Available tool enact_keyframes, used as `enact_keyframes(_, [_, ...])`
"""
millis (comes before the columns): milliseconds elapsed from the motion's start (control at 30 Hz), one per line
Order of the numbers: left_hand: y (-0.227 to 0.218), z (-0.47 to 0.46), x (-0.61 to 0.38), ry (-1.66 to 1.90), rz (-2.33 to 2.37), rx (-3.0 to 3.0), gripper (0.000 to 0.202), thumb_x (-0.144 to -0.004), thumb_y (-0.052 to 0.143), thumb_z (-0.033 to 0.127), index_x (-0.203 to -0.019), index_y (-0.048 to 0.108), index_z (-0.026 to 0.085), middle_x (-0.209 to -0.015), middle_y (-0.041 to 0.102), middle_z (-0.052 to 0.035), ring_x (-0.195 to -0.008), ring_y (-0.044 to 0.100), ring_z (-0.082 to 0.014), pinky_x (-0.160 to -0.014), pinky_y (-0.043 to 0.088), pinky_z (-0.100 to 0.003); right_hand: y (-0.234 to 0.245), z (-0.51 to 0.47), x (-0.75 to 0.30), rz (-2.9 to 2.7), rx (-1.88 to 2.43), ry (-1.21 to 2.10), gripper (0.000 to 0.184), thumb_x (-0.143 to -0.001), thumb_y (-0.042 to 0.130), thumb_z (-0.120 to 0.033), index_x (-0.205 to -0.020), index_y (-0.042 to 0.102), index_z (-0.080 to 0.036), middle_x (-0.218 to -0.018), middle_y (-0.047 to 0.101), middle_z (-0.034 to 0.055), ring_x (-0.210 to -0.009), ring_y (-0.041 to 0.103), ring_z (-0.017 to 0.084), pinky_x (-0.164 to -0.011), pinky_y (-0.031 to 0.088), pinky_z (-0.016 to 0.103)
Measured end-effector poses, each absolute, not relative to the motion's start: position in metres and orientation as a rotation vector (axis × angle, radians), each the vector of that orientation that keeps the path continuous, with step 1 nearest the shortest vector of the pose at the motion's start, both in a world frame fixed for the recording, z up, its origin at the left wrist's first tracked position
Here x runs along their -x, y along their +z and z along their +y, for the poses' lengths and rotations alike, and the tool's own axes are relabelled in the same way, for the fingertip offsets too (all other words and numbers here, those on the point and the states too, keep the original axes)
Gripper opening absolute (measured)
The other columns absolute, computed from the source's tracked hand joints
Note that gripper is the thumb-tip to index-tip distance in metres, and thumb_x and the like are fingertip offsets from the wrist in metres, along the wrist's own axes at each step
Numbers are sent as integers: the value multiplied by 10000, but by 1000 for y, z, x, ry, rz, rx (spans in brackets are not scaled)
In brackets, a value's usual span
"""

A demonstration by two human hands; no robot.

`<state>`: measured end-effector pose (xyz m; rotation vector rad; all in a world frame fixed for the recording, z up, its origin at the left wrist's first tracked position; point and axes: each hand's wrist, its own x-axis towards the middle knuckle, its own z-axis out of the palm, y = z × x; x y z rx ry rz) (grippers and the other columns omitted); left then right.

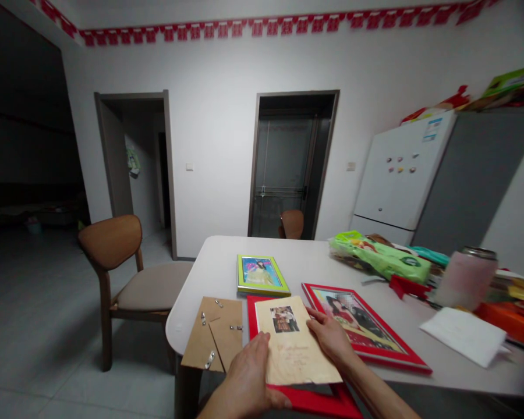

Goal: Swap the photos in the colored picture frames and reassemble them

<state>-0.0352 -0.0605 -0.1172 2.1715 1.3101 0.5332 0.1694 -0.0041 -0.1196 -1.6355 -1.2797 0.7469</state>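
Note:
A cream printed sheet, with a small picture near its top and faint writing below, lies over a red picture frame at the table's near edge. At the sheet's left side my left hand is closed on its edge, the thumb low over the red frame. My right hand grips the sheet's right edge with its fingers. Left of them rests a brown backing board with metal clips and a stand flap. A second red frame, holding a photo, lies to the right. Behind is a yellow-green framed photo.
The white table also carries a green packet, a pinkish jar, white tissue paper and an orange-red item at right. A wooden chair stands left. Beyond are a refrigerator and two doorways.

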Motion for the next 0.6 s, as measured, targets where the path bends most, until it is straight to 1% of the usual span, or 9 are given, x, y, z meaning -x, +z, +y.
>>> enact_keyframes(100, [-120, -60, 36, 533, 1308, -2188, 1003, -463, 740, 385, -1273, 232, 84, -1314, 296, -143, -1187, 291, -239, -988, 230, -298, -120, -3, -166, -1303, 1780, 682, 461, -653, 384, -192, -1072, 540, -81, -704, 677, 62, -576, 602, 155, -495, 419, 219])
enact_keyframes(233, [-123, -61, 37, 486, 1291, -2231, 920, -509, 709, 421, -1261, 273, 120, -1328, 272, -129, -1206, 255, -233, -1000, 202, -316, -119, -4, -163, -1496, 1862, 466, 417, -647, 397, -207, -998, 585, -81, -844, 663, 96, -742, 601, 182, -629, 419, 233])
enact_keyframes(267, [-122, -61, 38, 476, 1283, -2243, 890, -526, 696, 432, -1256, 286, 131, -1325, 283, -124, -1208, 250, -232, -1001, 199, -322, -119, -4, -163, -1561, 1871, 407, 397, -646, 405, -216, -971, 598, -92, -858, 659, 98, -767, 596, 188, -654, 412, 239])
enact_keyframes(333, [-118, -63, 39, 463, 1261, -2277, 800, -559, 664, 455, -1224, 342, 148, -1292, 348, -111, -1202, 260, -235, -993, 217, -335, -120, -5, -162, -1683, 1898, 302, 357, -657, 413, -249, -925, 611, -121, -865, 651, 97, -784, 587, 198, -668, 402, 254])
enact_keyframes(400, [-113, -65, 39, 454, 1247, -2313, 682, -583, 637, 467, -1153, 422, 160, -1233, 427, -100, -1186, 285, -245, -976, 251, -349, -123, -7, -161, -1769, 1929, 202, 331, -679, 411, -290, -899, 608, -139, -868, 640, 101, -788, 578, 201, -666, 394, 264])
enact_keyframes(467, [-108, -67, 39, 447, 1244, -2341, 591, -596, 621, 471, -1080, 475, 164, -1186, 472, -93, -1171, 304, -255, -964, 270, -356, -127, -9, -160, -1837, 1956, 94, 310, -696, 409, -312, -867, 605, -142, -866, 623, 111, -795, 565, 202, -679, 386, 270])
enact_keyframes(533, [-106, -69, 37, 445, 1243, -2354, 558, -605, 609, 474, -1052, 492, 161, -1164, 489, -89, -1169, 305, -257, -967, 265, -357, -130, -10, -159, -1882, 1979, -15, 286, -699, 420, -307, -837, 604, -137, -861, 604, 121, -805, 549, 204, -711, 376, 279])
enact_keyframes(600, [-106, -70, 36, 451, 1237, -2350, 572, -620, 596, 473, -1079, 480, 153, -1173, 483, -89, -1181, 287, -250, -976, 251, -351, -132, -11, -160, -1894, 1999, -82, 274, -692, 439, -296, -844, 598, -132, -861, 588, 123, -819, 534, 210, -741, 366, 289])
